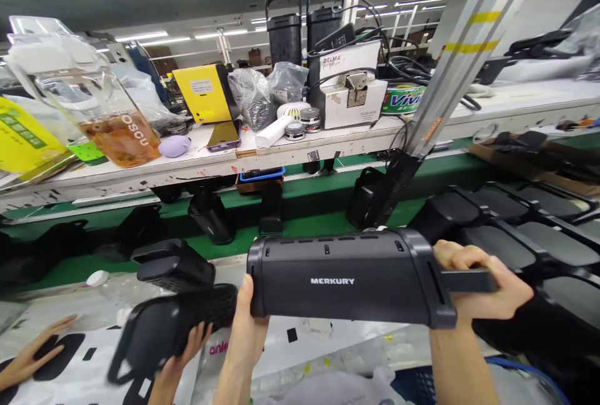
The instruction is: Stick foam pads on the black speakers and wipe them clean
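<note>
Merkury speaker (342,280): why are we holding it out level in front of us, with the logo turned toward our view?

It is long, so we are spanning it with both hands, probably to keep it steady. Our left hand (241,324) is supporting the left end from below, thumb pressing upright against the casing and fingers hidden behind it.

And on the right?

Our right hand (485,286) is curling its fingers closed around the right end, over a flat black strap (469,280) jutting out there. That strap is likely giving us the surer hold.

Where is the speaker sitting, then?

We are keeping it in the air between our hands, above white plastic sheeting (300,355), with nothing visibly supporting it.

Whose hands are those to our left?

A co-worker's, it seems: one hand (182,355) is cradling a black perforated speaker part (178,324), while another hand (35,349) is lying spread on the sheeting.

What is around us?

More black speaker units (539,230) are lining up on our right, and a glass jug (89,99) is sitting on the far bench (140,170).
</note>
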Demonstrator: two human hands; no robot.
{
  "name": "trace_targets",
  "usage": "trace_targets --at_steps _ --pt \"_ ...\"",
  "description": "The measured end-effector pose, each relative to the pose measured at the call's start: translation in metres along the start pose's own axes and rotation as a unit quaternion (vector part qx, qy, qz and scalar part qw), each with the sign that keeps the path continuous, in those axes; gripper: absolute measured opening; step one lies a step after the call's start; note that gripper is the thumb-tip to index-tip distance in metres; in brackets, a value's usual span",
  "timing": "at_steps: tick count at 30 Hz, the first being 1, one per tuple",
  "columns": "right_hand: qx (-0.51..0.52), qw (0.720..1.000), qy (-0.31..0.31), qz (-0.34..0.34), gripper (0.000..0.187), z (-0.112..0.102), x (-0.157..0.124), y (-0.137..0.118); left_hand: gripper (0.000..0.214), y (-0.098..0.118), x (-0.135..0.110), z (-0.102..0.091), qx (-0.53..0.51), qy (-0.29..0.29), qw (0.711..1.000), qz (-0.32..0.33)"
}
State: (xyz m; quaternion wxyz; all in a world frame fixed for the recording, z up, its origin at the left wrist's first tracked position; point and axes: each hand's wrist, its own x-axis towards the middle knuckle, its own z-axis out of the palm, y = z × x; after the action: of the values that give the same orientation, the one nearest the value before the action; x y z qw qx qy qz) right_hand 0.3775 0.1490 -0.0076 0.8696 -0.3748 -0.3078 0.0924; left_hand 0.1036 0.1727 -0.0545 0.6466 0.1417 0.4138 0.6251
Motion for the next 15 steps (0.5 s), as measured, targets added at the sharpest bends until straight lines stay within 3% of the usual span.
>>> trace_targets --at_steps 3,6,11,15 --pt "-0.001 1.0 -0.019 -0.005 0.04 0.001 -0.003 -0.001 0.026 0.006 -0.007 0.015 0.025 0.04 0.997 -0.056" --pt "-0.005 1.0 -0.029 -0.002 0.039 -0.002 -0.007 0.001 0.033 0.011 -0.009 0.019 0.044 0.046 0.997 -0.046" --pt "0.011 0.999 -0.041 -0.002 0.035 -0.005 -0.013 0.006 0.063 0.004 -0.011 0.016 0.029 -0.002 0.998 0.057" --pt "0.041 0.996 -0.028 0.077 0.034 -0.006 -0.017 0.011 0.081 -0.005 -0.015 0.009 0.016 -0.075 0.986 0.149"
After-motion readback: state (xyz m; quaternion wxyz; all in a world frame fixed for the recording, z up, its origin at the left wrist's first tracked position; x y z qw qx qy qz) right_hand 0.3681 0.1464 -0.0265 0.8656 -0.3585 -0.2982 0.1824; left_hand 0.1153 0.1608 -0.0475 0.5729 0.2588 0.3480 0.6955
